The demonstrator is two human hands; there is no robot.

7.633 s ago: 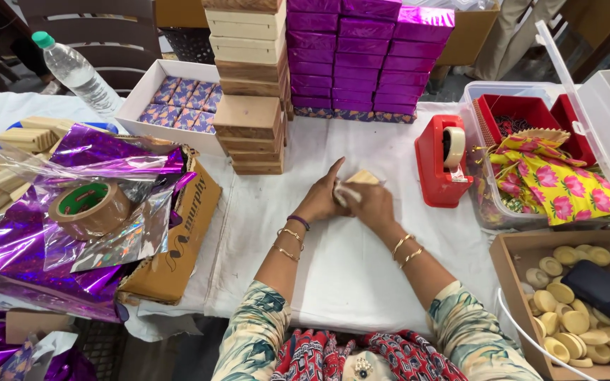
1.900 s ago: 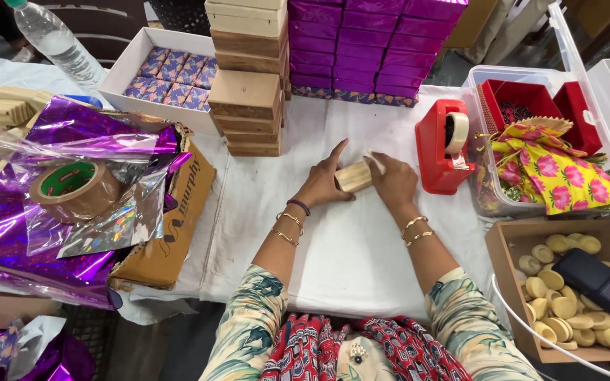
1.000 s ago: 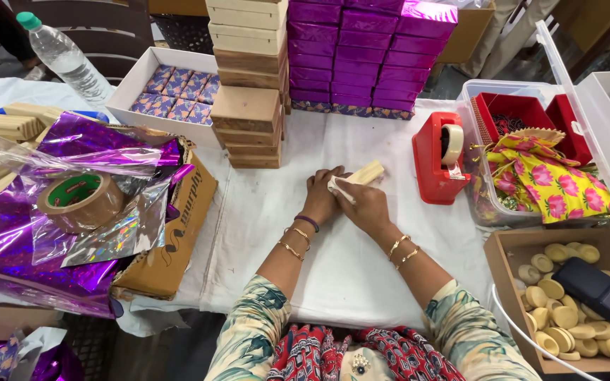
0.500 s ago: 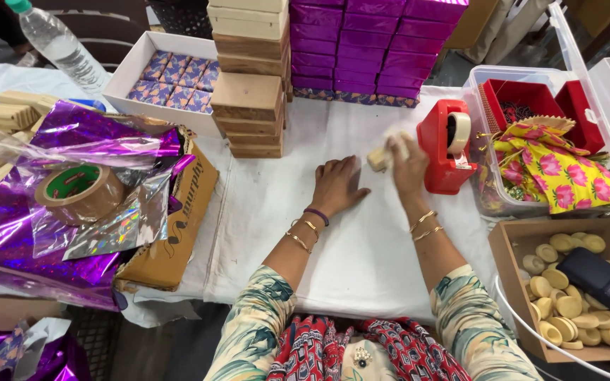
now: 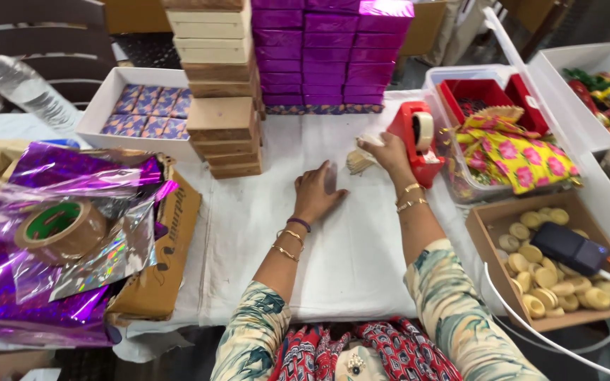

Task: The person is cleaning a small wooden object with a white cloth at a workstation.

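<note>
My right hand (image 5: pixel 392 152), just above the frame's centre, grips a small pale packet (image 5: pixel 358 161) and holds it against the red tape dispenser (image 5: pixel 416 140), which stands right of centre on the table (image 5: pixel 361 247). My left hand (image 5: pixel 317 192) lies flat and released on the white cloth at centre, grasping nothing. A stack of tan boxes (image 5: pixel 222 106) rises upper centre, purple boxes (image 5: pixel 330 49) beside it. A brown tape roll (image 5: pixel 62 229) rests on purple foil (image 5: pixel 9 282) at left.
</note>
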